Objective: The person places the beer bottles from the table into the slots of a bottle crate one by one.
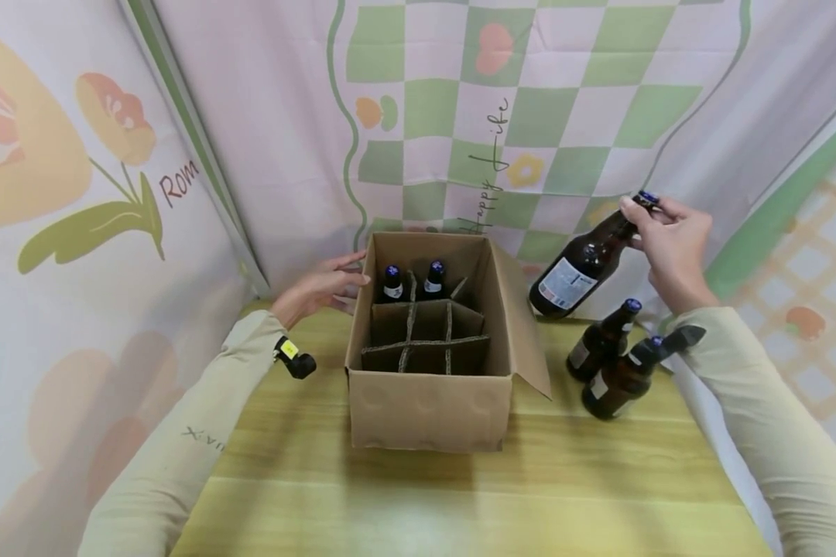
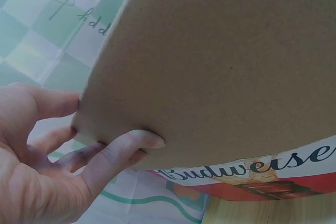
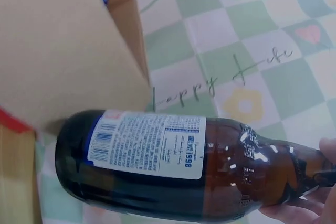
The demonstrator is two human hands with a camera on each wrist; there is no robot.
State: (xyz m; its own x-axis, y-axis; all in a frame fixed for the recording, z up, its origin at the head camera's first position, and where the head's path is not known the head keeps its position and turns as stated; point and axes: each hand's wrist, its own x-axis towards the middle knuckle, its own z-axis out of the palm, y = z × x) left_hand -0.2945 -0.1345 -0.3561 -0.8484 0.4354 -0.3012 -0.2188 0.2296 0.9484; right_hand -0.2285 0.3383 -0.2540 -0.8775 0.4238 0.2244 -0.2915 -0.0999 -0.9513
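Note:
An open cardboard box (image 1: 428, 410) stands on the table with crossed cardboard dividers (image 1: 428, 340) inside. Two capped brown bottles (image 1: 435, 278) sit in its back compartments. At the box's back left corner, my left hand (image 1: 327, 282) grips the edge of the outward-folded left flap (image 2: 210, 66), with one finger lying across its face. My right hand (image 1: 676, 240) pinches a brown beer bottle (image 1: 574, 267) by the neck, just under its blue cap. That bottle is tilted, base toward the box, its white back label (image 3: 152, 142) facing the right wrist camera.
Right of the box stand brown bottles (image 1: 616, 383) under my right forearm, close together. The box's right flap (image 1: 522, 325) sticks outward between box and held bottle. A checkered cloth (image 1: 557, 100) hangs behind the wooden table (image 1: 418, 503).

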